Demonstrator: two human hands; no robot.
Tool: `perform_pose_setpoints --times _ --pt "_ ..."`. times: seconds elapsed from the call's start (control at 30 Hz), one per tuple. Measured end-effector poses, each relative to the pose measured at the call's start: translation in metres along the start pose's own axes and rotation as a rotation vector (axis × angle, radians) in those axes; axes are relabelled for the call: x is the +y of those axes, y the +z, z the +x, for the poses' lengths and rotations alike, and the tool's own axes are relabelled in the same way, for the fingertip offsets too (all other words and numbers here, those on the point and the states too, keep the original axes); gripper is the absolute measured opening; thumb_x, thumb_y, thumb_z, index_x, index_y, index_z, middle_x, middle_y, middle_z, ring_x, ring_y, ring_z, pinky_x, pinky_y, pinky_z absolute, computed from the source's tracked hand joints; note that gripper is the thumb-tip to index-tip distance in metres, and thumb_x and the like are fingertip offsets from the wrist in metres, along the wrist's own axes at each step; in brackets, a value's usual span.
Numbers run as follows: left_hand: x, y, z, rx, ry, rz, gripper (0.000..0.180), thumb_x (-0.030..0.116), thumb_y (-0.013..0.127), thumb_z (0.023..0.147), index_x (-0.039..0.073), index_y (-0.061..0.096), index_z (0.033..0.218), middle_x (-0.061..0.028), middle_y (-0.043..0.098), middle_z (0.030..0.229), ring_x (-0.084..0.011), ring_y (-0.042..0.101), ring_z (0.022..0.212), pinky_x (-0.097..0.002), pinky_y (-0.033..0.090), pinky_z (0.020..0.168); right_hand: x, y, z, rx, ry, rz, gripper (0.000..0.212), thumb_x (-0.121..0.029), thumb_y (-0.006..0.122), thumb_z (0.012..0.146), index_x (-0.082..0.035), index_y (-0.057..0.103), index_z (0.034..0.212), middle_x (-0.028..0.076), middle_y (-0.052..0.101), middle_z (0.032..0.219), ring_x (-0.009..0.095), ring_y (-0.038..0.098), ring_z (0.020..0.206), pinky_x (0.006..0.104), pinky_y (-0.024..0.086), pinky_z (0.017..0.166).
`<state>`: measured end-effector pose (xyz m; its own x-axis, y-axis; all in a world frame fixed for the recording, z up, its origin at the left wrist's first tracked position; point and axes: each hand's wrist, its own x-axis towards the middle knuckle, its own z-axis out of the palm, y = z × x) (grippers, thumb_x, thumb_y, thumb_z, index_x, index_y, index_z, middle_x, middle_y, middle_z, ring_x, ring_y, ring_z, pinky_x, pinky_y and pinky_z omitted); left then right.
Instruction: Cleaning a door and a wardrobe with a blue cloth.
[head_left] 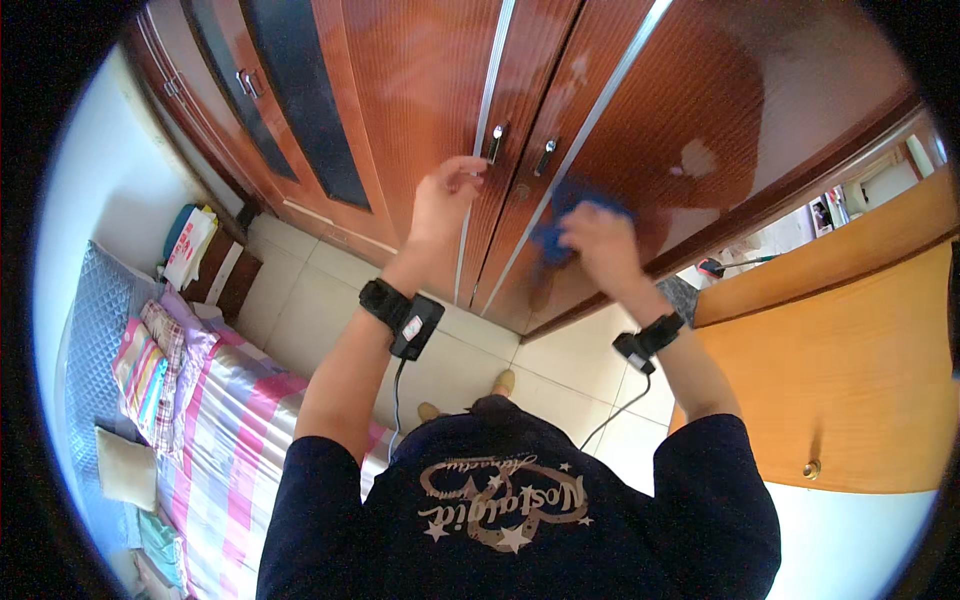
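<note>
A glossy reddish-brown wardrobe door (680,130) stands in front of me. Against its lower part my right hand (606,248) presses a blue cloth (548,240), its fingers bent over the fabric and slightly blurred. My left hand (444,205) is raised before the neighbouring door (420,90), loosely curled with a gap between thumb and fingers and nothing seen in it. Its fingertips come close to the left door handle (496,142); whether they touch the door I cannot tell. The right door handle (545,157) sits above the cloth.
A bed (230,450) with striped, checked bedding and pillows lies to the left. Beyond it, bags rest on a small dark cabinet (232,285). On the right is an orange wooden door (830,380) with a round knob (811,469). Pale tiles (460,350) cover the floor.
</note>
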<state>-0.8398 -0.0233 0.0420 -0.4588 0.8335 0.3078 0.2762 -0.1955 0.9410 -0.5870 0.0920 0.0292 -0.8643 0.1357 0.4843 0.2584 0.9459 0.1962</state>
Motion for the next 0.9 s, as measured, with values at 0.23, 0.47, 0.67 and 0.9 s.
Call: perform_pose_setpoints --times 0.23,0.47,0.67,0.9 --pt "-0.020 0.005 0.008 -0.011 -0.063 -0.077 0.031 -0.006 0.047 0.088 -0.001 0.064 0.113 -0.0067 0.068 0.102 -0.0141 0.064 0.092 -0.0275 0.051 0.083 0.028 0.071 0.009 0.005 0.009 -0.077 0.030 -0.013 0.051 0.086 -0.016 0.064 0.113 0.003 0.059 0.109 0.022 0.063 0.090 0.0336 0.054 0.063" --pt "-0.055 -0.014 -0.018 0.052 -0.232 -0.148 0.028 -0.003 0.048 0.089 -0.005 0.062 0.113 -0.0106 0.068 0.102 -0.0160 0.064 0.090 -0.0285 0.052 0.083 -0.008 0.138 -0.012 -0.327 -0.075 0.181 0.041 -0.010 0.049 0.087 -0.008 0.055 0.127 0.009 0.060 0.120 0.021 0.065 0.083 0.0320 0.053 0.071" --pt "-0.096 -0.012 -0.057 0.253 -0.496 -0.315 0.027 0.002 0.050 0.091 -0.005 0.060 0.116 -0.0098 0.067 0.100 -0.0151 0.063 0.088 -0.0282 0.052 0.082 -0.005 0.259 -0.063 -0.286 -0.376 0.271 0.042 -0.006 0.048 0.085 0.001 0.053 0.126 0.015 0.055 0.132 0.020 0.065 0.084 0.0323 0.051 0.075" --pt "-0.120 -0.011 -0.140 0.439 -0.616 -0.248 0.026 0.006 0.049 0.094 -0.001 0.061 0.115 -0.0077 0.067 0.097 -0.0142 0.063 0.086 -0.0279 0.052 0.082 -0.057 0.352 -0.097 -0.445 -0.361 0.353 0.027 -0.006 0.046 0.085 0.003 0.062 0.105 0.017 0.064 0.107 0.025 0.063 0.087 0.0399 0.048 0.081"
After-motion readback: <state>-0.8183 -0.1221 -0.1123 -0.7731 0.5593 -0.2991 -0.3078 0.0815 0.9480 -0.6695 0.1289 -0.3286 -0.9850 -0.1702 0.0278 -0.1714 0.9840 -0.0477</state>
